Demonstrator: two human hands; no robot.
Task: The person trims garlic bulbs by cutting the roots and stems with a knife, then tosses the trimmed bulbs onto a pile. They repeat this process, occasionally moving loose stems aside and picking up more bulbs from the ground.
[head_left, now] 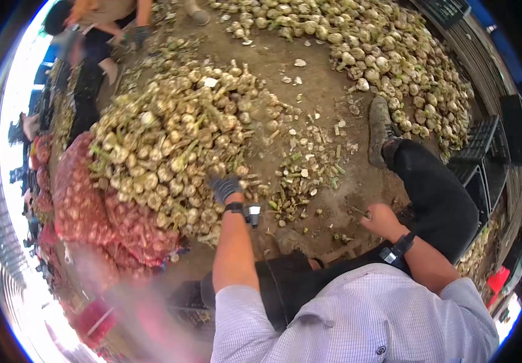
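Head view of a seated person trimming garlic on an earthen floor; places are given relative to the near garlic heap (176, 139).

Left of the heap, red mesh sacks (91, 212) filled with bulbs lie touching its edge. At the heap's near right edge the left hand (225, 187), in a dark glove, reaches down onto the stalked bulbs; its fingers curl among them, but whether they have closed on one bulb cannot be told. A wrist device (246, 212) hangs just below this hand.

Right of the heap, cut stalks and skins (303, 175) litter the bare floor (327, 91). Further right, the right hand (382, 221), bare, rests low beside the person's knee, loosely closed; a thin object may project from it, too small to identify. The person's shoe (379, 130) lies beyond it.

Behind and to the right of the heap, a second pile of trimmed bulbs (382, 54) runs along black crates (482, 148). Another person (107, 18) crouches behind the heap.

Judgement: the step in hand is picking the next bulb from the heap. The next move calls for a firm grip on one stalk and drawing it free without dragging its neighbours.
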